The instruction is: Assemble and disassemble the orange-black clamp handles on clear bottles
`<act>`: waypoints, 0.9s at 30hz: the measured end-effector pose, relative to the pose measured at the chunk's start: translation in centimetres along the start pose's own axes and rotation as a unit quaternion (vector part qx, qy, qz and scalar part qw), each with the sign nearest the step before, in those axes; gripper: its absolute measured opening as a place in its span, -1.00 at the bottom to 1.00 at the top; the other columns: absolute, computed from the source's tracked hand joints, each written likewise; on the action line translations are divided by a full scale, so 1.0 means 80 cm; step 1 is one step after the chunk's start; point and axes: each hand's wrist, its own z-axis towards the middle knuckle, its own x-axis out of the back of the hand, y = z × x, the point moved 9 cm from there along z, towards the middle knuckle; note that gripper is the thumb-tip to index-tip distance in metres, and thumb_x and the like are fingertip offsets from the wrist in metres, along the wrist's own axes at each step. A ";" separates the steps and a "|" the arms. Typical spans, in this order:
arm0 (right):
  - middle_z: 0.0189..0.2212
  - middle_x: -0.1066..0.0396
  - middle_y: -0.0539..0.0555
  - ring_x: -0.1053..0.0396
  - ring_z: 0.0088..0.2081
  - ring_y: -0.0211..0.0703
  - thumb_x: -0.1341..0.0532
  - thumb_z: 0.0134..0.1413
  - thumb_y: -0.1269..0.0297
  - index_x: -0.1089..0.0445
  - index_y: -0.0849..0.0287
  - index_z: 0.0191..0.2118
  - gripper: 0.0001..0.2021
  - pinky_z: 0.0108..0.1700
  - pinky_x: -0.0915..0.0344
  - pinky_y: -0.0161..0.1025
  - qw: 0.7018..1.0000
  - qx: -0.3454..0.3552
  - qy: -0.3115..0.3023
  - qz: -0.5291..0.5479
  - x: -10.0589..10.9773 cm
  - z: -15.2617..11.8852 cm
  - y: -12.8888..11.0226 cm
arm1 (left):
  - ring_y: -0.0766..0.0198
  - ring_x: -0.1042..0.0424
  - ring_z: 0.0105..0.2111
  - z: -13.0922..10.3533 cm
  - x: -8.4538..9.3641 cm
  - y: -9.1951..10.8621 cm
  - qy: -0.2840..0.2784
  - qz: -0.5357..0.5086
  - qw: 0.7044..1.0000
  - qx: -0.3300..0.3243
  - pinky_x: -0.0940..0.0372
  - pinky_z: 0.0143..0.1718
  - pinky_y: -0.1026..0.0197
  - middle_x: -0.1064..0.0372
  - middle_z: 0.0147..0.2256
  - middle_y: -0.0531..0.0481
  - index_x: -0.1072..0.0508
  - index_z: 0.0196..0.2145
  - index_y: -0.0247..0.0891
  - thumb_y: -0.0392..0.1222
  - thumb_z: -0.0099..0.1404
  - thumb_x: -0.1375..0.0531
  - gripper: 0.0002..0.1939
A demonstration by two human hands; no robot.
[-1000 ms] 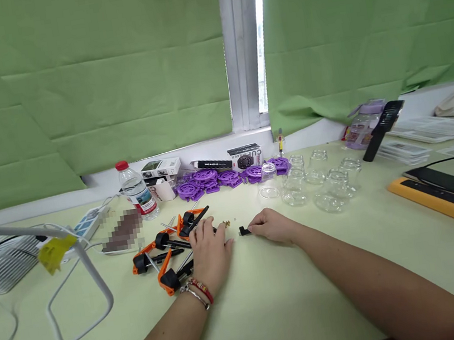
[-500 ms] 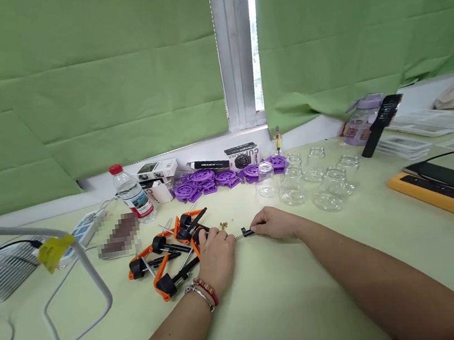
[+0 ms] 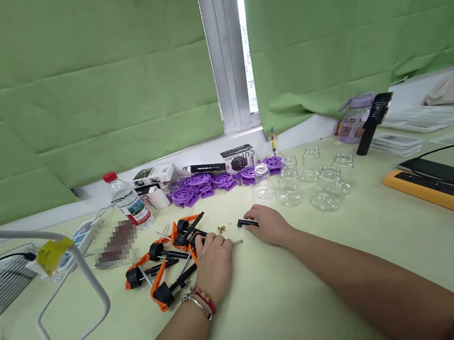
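While below green window coverings point(image 3: 80, 89), pale tabletop point(image 3: 286, 291), right fingers point(image 3: 253, 214) tight on black clip point(image 3: 246, 223), left fingers point(image 3: 221, 242) by spring point(image 3: 238, 242), grip unclear.

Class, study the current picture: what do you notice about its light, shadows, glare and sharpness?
Head view: the window gap is burnt out to near white; light on the table is soft, its shadows faint; the clear glass jars show mainly as pale outlines; mosaic blocks obscure an item beside the water bottle; the brass-coloured pieces are too small to read in detail.
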 end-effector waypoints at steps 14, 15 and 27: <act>-0.35 -0.39 0.06 -0.23 -0.31 -0.20 -0.19 0.02 0.35 -0.52 0.12 -0.36 -0.86 -0.20 -0.11 -0.27 0.970 0.213 -0.075 -0.092 -0.045 0.013 -0.102 | 0.19 -0.19 -0.24 -0.012 0.004 -0.003 0.000 -0.014 0.999 -0.035 0.08 -0.01 -0.06 -0.35 -0.42 0.01 -0.40 -0.43 -0.22 -0.40 0.24 -0.02 -0.79; -0.35 -0.40 0.06 -0.23 -0.31 -0.21 -0.19 0.02 0.35 -0.52 0.12 -0.35 -0.86 -0.21 -0.10 -0.28 0.968 0.220 -0.081 -0.093 -0.048 0.014 -0.104 | 0.19 -0.19 -0.25 -0.013 0.004 -0.004 -0.001 -0.016 0.999 -0.037 0.08 -0.01 -0.06 -0.35 -0.42 0.01 -0.40 -0.44 -0.21 -0.40 0.23 -0.03 -0.79; -0.38 -0.44 0.08 -0.28 -0.33 -0.22 -0.12 0.00 0.46 -0.47 0.20 -0.43 -0.82 -0.14 -0.14 -0.26 0.952 0.278 -0.107 -0.075 -0.057 0.004 -0.119 | 0.19 -0.19 -0.26 -0.012 0.008 -0.003 -0.012 -0.010 0.999 -0.043 0.06 -0.03 -0.07 -0.36 -0.43 0.01 -0.41 -0.43 -0.22 -0.39 0.24 -0.03 -0.79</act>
